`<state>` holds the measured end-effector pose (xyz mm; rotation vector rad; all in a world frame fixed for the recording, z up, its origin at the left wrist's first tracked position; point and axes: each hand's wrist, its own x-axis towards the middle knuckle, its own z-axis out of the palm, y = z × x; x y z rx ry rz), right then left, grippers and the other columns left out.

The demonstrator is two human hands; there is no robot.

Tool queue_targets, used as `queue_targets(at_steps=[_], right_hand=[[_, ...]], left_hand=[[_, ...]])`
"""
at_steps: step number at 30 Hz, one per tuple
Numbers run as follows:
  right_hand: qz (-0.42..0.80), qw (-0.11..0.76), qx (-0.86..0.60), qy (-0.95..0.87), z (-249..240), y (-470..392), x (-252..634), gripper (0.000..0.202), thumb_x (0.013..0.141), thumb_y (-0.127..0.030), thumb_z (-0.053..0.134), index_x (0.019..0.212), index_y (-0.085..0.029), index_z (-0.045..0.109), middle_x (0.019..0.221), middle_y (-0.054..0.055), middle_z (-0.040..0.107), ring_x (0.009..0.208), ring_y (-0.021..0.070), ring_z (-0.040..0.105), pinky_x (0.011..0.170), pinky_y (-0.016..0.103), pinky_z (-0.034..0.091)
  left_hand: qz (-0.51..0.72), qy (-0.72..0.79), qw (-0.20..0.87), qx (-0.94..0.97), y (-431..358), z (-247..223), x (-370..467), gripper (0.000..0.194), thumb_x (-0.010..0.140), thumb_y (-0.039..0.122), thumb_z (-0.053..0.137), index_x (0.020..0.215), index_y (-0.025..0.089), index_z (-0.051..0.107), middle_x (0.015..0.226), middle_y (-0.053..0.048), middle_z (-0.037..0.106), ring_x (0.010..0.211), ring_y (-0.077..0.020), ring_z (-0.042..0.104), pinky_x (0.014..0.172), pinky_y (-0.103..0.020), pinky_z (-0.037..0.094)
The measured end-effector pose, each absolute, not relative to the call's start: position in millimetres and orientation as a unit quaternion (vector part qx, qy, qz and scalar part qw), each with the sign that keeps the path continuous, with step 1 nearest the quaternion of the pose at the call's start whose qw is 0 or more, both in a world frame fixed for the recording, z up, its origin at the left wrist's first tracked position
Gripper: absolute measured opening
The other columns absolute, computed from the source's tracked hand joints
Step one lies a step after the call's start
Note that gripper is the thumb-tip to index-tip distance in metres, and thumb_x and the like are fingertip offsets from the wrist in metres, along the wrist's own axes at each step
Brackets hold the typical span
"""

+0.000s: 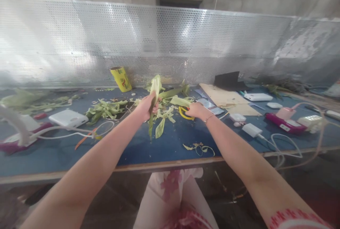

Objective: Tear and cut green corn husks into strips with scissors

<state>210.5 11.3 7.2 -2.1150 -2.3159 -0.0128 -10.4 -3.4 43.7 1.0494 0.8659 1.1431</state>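
My left hand (149,107) is closed around a bundle of pale green corn husk (155,85), which stands up above the fist. A darker strip of it hangs below the fingers. To the right, my right hand (196,110) is low over the table, its fingers closed at the yellow looped handle of scissors (183,112); the blades cannot be made out. Loose husk strips (165,119) lie between the two hands. More husk pieces (182,100) lie just behind my right hand.
A heap of cut leaves (107,110) lies left, near a yellow tube (121,79). A white power bank (68,118) and cables are farther left. Cardboard (223,96), chargers (251,130) and a purple power strip (285,124) are right. A perforated metal screen (92,41) stands behind.
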Motion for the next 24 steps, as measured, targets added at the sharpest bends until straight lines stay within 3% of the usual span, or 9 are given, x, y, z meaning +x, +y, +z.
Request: queue_targets(at_steps=[3, 6, 8, 11, 15, 17, 21, 24], right_hand=[[0.023, 0.024, -0.692, -0.721, 1, 18, 209, 0.036, 0.072, -0.03, 0.053, 0.094, -0.008, 0.069, 0.095, 0.02, 0.069, 0.093, 0.0285, 0.064, 0.072, 0.03, 0.046], [0.053, 0.042, -0.698, -0.713, 4, 21, 217, 0.033, 0.07, -0.028, 0.054, 0.093, -0.008, 0.068, 0.096, 0.02, 0.068, 0.092, 0.0295, 0.064, 0.071, 0.032, 0.047], [0.081, 0.053, -0.694, -0.714, 11, 20, 225, 0.028, 0.072, -0.03, 0.053, 0.087, -0.012, 0.069, 0.092, 0.018, 0.069, 0.084, 0.0272, 0.065, 0.066, 0.031, 0.047], [0.152, 0.078, -0.68, -0.713, 21, 14, 238, 0.019, 0.072, -0.027, 0.051, 0.066, -0.017, 0.066, 0.072, 0.011, 0.068, 0.061, 0.0185, 0.061, 0.051, 0.027, 0.043], [0.426, 0.184, -0.588, -0.662, 31, 5, 245, 0.003, 0.058, -0.019, 0.06, 0.057, -0.016, 0.059, 0.053, 0.002, 0.058, 0.043, 0.0092, 0.046, 0.038, 0.02, 0.032], [0.518, 0.209, -0.516, -0.649, 33, 1, 246, 0.015, 0.052, -0.018, 0.063, 0.067, -0.015, 0.06, 0.055, -0.001, 0.057, 0.044, 0.0076, 0.044, 0.037, 0.019, 0.029], [0.579, 0.284, -0.397, -0.653, 34, -2, 243, 0.028, 0.055, -0.026, 0.07, 0.077, -0.015, 0.057, 0.055, -0.004, 0.051, 0.043, 0.0057, 0.039, 0.039, 0.018, 0.026], [0.595, 0.363, -0.364, -0.618, 31, 0, 240, 0.034, 0.059, -0.037, 0.073, 0.076, -0.018, 0.051, 0.054, -0.007, 0.047, 0.045, 0.0056, 0.039, 0.045, 0.019, 0.034]], left_hand=[[0.524, 0.416, 0.606, 0.431, 1, 42, -10, 0.023, 0.086, 0.026, 0.05, 0.071, 0.01, 0.056, 0.05, -0.002, 0.053, 0.039, -0.0065, 0.048, 0.038, -0.016, 0.041], [0.544, 0.426, 0.587, 0.421, 5, 42, -12, 0.008, 0.081, 0.012, 0.053, 0.075, 0.008, 0.057, 0.059, -0.006, 0.06, 0.046, -0.0084, 0.055, 0.05, -0.02, 0.05], [0.548, 0.431, 0.586, 0.413, 8, 41, -15, 0.005, 0.078, 0.004, 0.053, 0.077, 0.007, 0.056, 0.061, -0.007, 0.061, 0.049, -0.0108, 0.058, 0.053, -0.024, 0.053], [0.548, 0.433, 0.59, 0.406, 15, 38, -20, 0.014, 0.075, -0.003, 0.047, 0.08, 0.008, 0.054, 0.065, -0.008, 0.062, 0.053, -0.0144, 0.061, 0.054, -0.03, 0.055], [0.568, 0.448, 0.57, 0.39, 26, 32, -28, 0.019, 0.071, -0.005, 0.043, 0.079, 0.011, 0.051, 0.063, -0.005, 0.058, 0.046, -0.0121, 0.056, 0.05, -0.03, 0.054], [0.578, 0.459, 0.557, 0.381, 31, 31, -32, 0.019, 0.069, -0.004, 0.043, 0.076, 0.012, 0.049, 0.06, -0.002, 0.055, 0.041, -0.0098, 0.051, 0.045, -0.027, 0.051], [0.588, 0.457, 0.55, 0.377, 38, 29, -37, 0.013, 0.071, 0.001, 0.048, 0.075, 0.014, 0.047, 0.058, -0.001, 0.052, 0.038, -0.0068, 0.045, 0.041, -0.022, 0.046], [0.581, 0.445, 0.549, 0.403, 38, 28, -38, 0.01, 0.074, 0.008, 0.054, 0.074, 0.014, 0.046, 0.059, 0.001, 0.051, 0.038, -0.0059, 0.044, 0.042, -0.023, 0.046]])
